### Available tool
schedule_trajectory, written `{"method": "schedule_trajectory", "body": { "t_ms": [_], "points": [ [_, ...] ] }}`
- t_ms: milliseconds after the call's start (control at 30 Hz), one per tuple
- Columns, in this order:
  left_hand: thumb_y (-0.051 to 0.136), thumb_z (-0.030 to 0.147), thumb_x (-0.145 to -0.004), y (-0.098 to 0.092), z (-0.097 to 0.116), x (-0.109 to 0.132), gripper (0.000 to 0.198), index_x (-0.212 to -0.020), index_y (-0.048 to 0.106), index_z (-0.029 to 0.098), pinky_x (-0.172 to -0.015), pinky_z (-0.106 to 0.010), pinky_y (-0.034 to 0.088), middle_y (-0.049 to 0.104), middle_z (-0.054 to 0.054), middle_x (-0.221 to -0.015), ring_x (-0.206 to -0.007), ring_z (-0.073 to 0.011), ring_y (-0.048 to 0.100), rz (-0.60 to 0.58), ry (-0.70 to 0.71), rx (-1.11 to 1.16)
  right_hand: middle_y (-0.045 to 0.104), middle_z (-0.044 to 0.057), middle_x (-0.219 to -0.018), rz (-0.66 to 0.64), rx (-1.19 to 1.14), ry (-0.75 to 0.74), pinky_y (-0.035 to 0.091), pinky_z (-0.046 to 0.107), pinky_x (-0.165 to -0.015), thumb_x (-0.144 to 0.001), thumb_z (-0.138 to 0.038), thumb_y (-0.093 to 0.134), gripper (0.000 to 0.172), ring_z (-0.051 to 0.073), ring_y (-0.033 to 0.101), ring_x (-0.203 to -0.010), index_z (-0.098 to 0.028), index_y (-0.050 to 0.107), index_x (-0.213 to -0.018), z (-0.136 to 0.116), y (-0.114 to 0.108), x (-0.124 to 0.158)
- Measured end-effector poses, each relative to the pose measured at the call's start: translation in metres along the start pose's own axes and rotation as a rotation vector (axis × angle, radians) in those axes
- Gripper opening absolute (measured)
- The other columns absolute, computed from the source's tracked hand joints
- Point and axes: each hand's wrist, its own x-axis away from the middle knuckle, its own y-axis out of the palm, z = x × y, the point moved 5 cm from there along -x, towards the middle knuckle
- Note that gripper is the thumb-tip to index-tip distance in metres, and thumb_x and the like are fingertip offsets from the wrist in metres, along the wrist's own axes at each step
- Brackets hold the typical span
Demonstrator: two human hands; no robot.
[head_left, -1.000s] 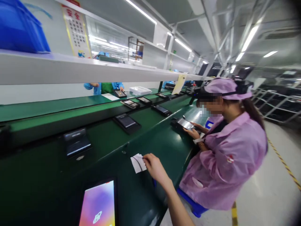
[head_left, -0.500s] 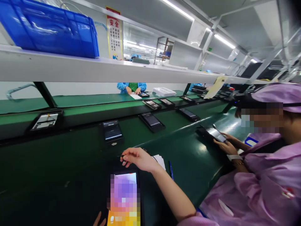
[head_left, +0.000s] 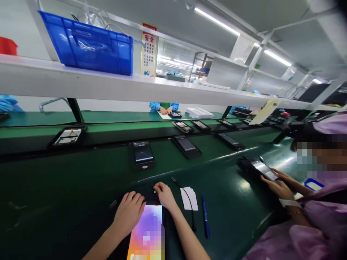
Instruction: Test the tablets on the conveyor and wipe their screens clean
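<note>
A tablet [head_left: 146,231] with a lit purple and orange screen lies on the dark green bench close to me, its lower end cut off by the picture's edge. My left hand [head_left: 129,211] is curled over its upper left corner, gripping the edge, fingers bent and together. Just beyond the top edge, my right hand [head_left: 164,195] makes a pinch around something tiny with a pale tip, too small to name. Right of that hand, a black cable [head_left: 189,202] with a plug end runs across a small stack of white paper slips [head_left: 193,198]. A blue pen [head_left: 205,216] lies beside them.
Several devices in black cases, such as one showing 00:00 [head_left: 142,153], line the bench ahead. A white shelf [head_left: 108,88] with a blue bin [head_left: 92,47] spans above. At right, a co-worker's hands [head_left: 279,184] hold another device. Across sits a person in blue sleeves [head_left: 173,107].
My left hand has come up from the bottom edge onto the tablet's upper corner. My right hand has drawn nearer the tablet's top right. The view has swung rightward-shifted objects, uncovering the cable.
</note>
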Motion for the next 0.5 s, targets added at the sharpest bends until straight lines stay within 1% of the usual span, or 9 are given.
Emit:
{"method": "schedule_trajectory", "body": {
  "t_ms": [67,100,200,267,333,367,433,500],
  "points": [
    [0.049,0.023,-0.1,0.0,0.006,-0.004,0.022,-0.104,0.069,0.014,-0.095,-0.05,0.05,0.071,-0.008,-0.102,-0.103,-0.0253,0.065,-0.021,-0.016,-0.039,0.067,0.007,-0.113,0.018,-0.016,0.02,0.058,0.04,-0.088,-0.099,-0.039,0.061,0.03,0.019,0.067,-0.098,-0.015,0.063,-0.116,0.004,0.001,0.0],
    [0.048,0.024,-0.101,0.0,0.009,-0.003,0.024,-0.101,0.069,0.014,-0.093,-0.05,0.05,0.071,-0.008,-0.097,-0.099,-0.0253,0.065,-0.033,-0.023,-0.049,0.067,0.007,-0.112,0.024,-0.025,0.027,0.058,0.04,-0.087,-0.099,-0.039,0.061,0.03,0.019,0.067,-0.098,-0.015,0.064,-0.116,0.006,0.002,0.0],
    [0.036,0.025,-0.102,0.0,0.017,0.002,0.04,-0.092,0.072,0.011,-0.091,-0.054,0.049,0.071,-0.012,-0.088,-0.094,-0.0299,0.065,-0.078,-0.032,-0.037,0.068,0.006,-0.109,0.035,-0.057,0.039,0.058,0.039,-0.086,-0.099,-0.039,0.061,0.028,0.018,0.068,-0.095,-0.014,0.064,-0.113,0.007,0.004,0.003],
    [0.03,0.027,-0.102,0.0,0.019,0.005,0.049,-0.09,0.074,0.009,-0.092,-0.058,0.047,0.071,-0.015,-0.086,-0.095,-0.0339,0.064,-0.107,-0.027,-0.002,0.068,0.006,-0.107,0.042,-0.076,0.043,0.058,0.039,-0.086,-0.099,-0.038,0.061,0.027,0.018,0.068,-0.094,-0.014,0.065,-0.111,0.006,0.006,0.007],
    [0.028,0.031,-0.102,0.002,0.018,0.004,0.054,-0.086,0.076,0.011,-0.091,-0.059,0.047,0.071,-0.016,-0.085,-0.095,-0.0357,0.064,-0.133,-0.017,0.052,0.068,0.006,-0.106,0.059,-0.092,0.046,0.058,0.039,-0.087,-0.099,-0.038,0.061,0.026,0.018,0.068,-0.095,-0.014,0.065,-0.109,0.004,0.007,0.011],
    [0.028,0.033,-0.102,0.003,0.016,0.004,0.055,-0.083,0.076,0.014,-0.091,-0.058,0.048,0.072,-0.015,-0.085,-0.094,-0.0352,0.064,-0.145,-0.014,0.089,0.068,0.006,-0.107,0.07,-0.101,0.048,0.057,0.04,-0.088,-0.099,-0.038,0.061,0.026,0.018,0.067,-0.096,-0.014,0.066,-0.109,0.004,0.008,0.012],
    [0.027,0.037,-0.101,0.006,0.007,0.003,0.058,-0.075,0.076,0.02,-0.086,-0.051,0.052,0.072,-0.011,-0.082,-0.09,-0.031,0.066,-0.18,-0.013,0.184,0.068,0.006,-0.108,0.086,-0.122,0.057,0.056,0.041,-0.09,-0.099,-0.038,0.061,0.026,0.019,0.067,-0.099,-0.014,0.066,-0.109,0.005,0.008,0.013],
    [0.024,0.039,-0.1,0.011,-0.008,0.006,0.059,-0.076,0.076,0.026,-0.082,-0.043,0.057,0.075,-0.007,-0.085,-0.088,-0.0267,0.07,-0.21,-0.032,0.293,0.068,0.006,-0.108,0.083,-0.155,0.074,0.057,0.041,-0.09,-0.099,-0.038,0.061,0.026,0.019,0.067,-0.099,-0.015,0.066,-0.109,0.007,0.008,0.012]
  ]
}}
